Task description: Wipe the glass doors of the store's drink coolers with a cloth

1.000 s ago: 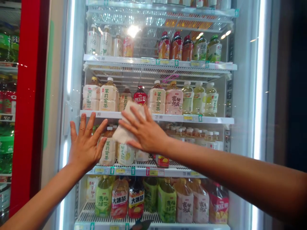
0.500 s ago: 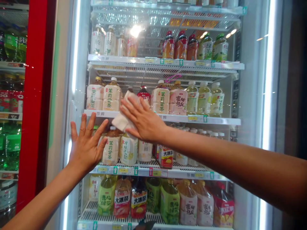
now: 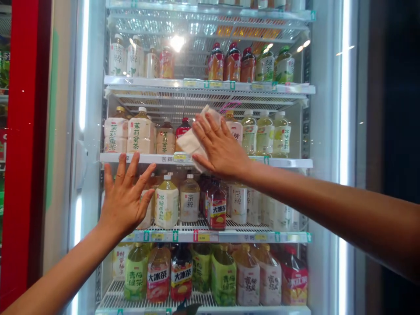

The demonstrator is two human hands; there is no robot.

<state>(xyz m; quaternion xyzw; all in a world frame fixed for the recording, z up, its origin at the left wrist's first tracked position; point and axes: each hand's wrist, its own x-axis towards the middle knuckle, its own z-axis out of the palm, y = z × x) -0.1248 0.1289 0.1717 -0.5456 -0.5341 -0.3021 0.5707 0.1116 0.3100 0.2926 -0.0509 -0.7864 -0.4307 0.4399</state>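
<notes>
Through the head camera, I am viewing a white cloth (image 3: 190,141) that is lying against the glass door (image 3: 177,43) of a lit drinks cooler, near the middle of its width. In line of sight, the cloth is partly covering a red-capped tea bottle (image 3: 183,129) and crossing the edge of the shelf (image 3: 292,163) beneath it. My right hand (image 3: 221,146) is lying flat over the cloth, fingers extended and slightly apart, thumb set off below; it is pressing rather than gripping. My left hand (image 3: 127,199) is spreading wide, holding nothing visible; it is apparently resting on the glass, though contact is hard to confirm.

Handling: I am judging the cloth to be light, soft and limp, likely to bunch under uneven pressure; a flat palm over its centre, or a pinch at a free corner, should suit it. The glass should be stiff, smooth and breakable.

Appearance: the cloth is showing a plain off-white surface, a faint crease, and corners projecting above, left and below the fingers.
</notes>
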